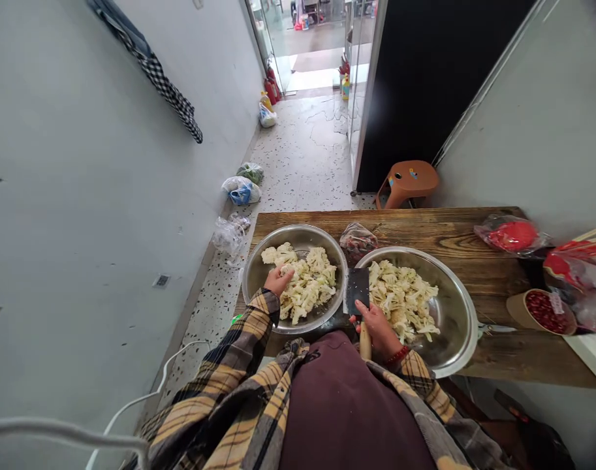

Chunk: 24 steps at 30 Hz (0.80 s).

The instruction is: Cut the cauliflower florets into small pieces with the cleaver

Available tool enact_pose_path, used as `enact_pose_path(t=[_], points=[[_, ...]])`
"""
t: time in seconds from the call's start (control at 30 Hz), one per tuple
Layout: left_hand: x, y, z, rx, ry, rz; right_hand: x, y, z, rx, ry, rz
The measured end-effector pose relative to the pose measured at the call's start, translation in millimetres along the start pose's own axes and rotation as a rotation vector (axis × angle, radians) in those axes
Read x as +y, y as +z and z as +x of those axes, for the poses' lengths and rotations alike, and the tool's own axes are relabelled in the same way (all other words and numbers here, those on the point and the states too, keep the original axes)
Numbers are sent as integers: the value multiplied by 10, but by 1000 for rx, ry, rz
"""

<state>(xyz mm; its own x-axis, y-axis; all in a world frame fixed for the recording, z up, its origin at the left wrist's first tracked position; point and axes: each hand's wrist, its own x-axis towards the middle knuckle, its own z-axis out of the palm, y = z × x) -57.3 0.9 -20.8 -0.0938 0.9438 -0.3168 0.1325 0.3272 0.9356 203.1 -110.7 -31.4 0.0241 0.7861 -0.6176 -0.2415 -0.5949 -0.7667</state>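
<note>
Two steel bowls stand side by side on a wooden table (pixel 439 228). The left bowl (pixel 258 274) holds several cauliflower florets (pixel 310 281). My left hand (pixel 278 281) reaches into it with fingers curled on a floret at the pile's left edge. The larger right bowl (pixel 457 307) holds more cut cauliflower (pixel 400 297). My right hand (pixel 378 329) is closed around the wooden handle of a cleaver (pixel 356 290), whose dark blade stands between the two bowls.
A plastic bag (pixel 356 240) lies behind the bowls. A red item in plastic (pixel 512 235), a paper cup of red beans (pixel 542 312) and more bags sit at the table's right. An orange stool (pixel 408 181) and floor bags (pixel 241 190) lie beyond.
</note>
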Motion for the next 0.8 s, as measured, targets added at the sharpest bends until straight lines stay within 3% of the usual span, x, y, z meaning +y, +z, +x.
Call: enact_pose_path(t=[0.2,0.33,0.57,0.8], points=[[354,76,-415,-202,-244,-426,-243,136,-98,-85,-56,-51],[580,195,-648,-289,-170,-538,-489,216,-224,-65,-228,-95],[851,284,-849,-388,-108,-537,-828,238,-457,134,-568,-286],[957,387,-906,-331,-113,-594,-793,313,-478,-49,-403,-153]])
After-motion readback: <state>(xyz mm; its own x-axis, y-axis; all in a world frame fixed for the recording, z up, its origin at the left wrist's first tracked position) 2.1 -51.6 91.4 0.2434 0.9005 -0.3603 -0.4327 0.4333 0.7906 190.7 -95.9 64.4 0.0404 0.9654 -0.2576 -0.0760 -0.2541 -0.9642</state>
